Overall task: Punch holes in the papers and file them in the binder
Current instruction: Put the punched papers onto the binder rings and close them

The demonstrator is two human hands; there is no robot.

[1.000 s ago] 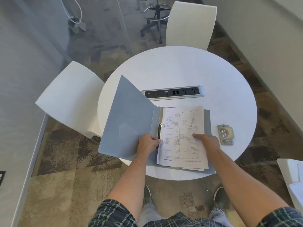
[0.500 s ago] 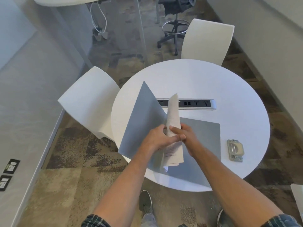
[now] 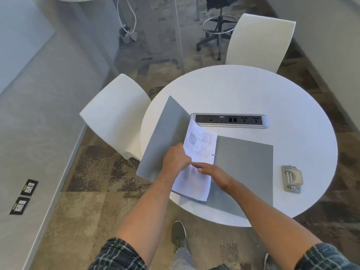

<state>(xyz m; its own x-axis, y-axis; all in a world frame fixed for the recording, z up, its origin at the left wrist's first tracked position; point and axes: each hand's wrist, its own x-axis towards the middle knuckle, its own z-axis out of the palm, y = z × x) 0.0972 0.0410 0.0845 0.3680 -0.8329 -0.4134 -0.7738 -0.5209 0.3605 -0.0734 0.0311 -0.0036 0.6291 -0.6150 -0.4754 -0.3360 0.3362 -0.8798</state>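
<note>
The thin stack of white printed papers (image 3: 196,162) is sitting at the spine of the open grey cardboard binder (image 3: 245,164) on the round white surface (image 3: 253,90), half flipped toward the raised left cover, with the left hand (image 3: 176,158) pinching the sheets' left edge and the right hand (image 3: 214,173) flat on them, fingers out. Paper that light is floppy and will fan or tear at the holes, so I'd grip near the punched edge by the rings. The grey metal hole punch (image 3: 292,179) sits off to the right, untouched.

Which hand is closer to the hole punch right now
Right. The right hand lies on the papers, with bare binder cover between it and the hole punch. The left hand is farther off, beyond the papers.
</note>
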